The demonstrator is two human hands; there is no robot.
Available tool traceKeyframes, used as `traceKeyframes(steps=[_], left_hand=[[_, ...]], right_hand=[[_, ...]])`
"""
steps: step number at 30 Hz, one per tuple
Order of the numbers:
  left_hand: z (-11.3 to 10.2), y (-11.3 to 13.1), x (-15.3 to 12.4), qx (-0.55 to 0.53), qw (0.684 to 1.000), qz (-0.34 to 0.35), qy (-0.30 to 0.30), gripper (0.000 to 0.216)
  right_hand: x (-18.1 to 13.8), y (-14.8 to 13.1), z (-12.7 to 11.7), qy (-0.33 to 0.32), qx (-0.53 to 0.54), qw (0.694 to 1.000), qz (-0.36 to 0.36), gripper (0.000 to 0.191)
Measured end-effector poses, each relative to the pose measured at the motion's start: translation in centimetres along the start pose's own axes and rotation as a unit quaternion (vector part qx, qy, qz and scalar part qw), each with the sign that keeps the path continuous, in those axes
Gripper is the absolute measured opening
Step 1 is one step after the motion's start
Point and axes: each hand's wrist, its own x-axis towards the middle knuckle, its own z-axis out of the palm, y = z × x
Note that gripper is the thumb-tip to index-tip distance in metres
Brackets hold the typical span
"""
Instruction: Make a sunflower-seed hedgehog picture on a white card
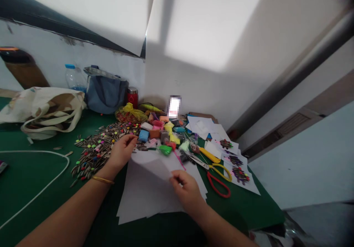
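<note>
A stack of white paper [143, 199] lies on the table in front of me, its sheets slightly out of line. The top sheet [152, 165] is partly raised and casts a shadow on those below. My right hand [189, 193] pinches this sheet at its right side between thumb and fingers. At its far left corner is my left hand [123, 153], fingers closed in a pinch, beside a heap of striped sunflower seeds [96, 147] mixed with small coloured balls. Wrapped blocks of coloured modelling clay [155, 133] lie just beyond the paper.
Red-and-yellow-handled scissors [212, 167] and a yellow cutter [210, 154] lie right of the stack. Further right are papers with seed-and-clay figures [240, 175]. A phone [174, 106] leans at the back. Bags [106, 92], a red flask [132, 97] and a white cable [55, 177] are left.
</note>
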Motion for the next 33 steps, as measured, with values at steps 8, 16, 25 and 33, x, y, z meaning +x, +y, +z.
traceKeyframes(steps=[8, 16, 25, 33], left_hand=[[-0.1, 0.4, 0.1, -0.057, 0.996, -0.015, 0.070, 0.037], [0.6, 1.0, -1.1, 0.060, 0.980, 0.082, -0.169, 0.019], [1.5, 2.5, -3.3, 0.251, 0.899, 0.202, -0.295, 0.016], [3.0, 5.7, -6.9, 0.206, 0.870, 0.244, -0.377, 0.055]], right_hand=[[2.9, -0.4, -3.6, 0.087, 0.122, 0.988, 0.035, 0.024], [3.4, -3.2, -6.2, 0.288, 0.259, 0.921, -0.037, 0.020], [3.6, -6.8, -9.0, 0.361, 0.228, 0.888, -0.171, 0.011], [2.1, -7.4, -8.3, 0.315, -0.003, 0.907, -0.279, 0.012]])
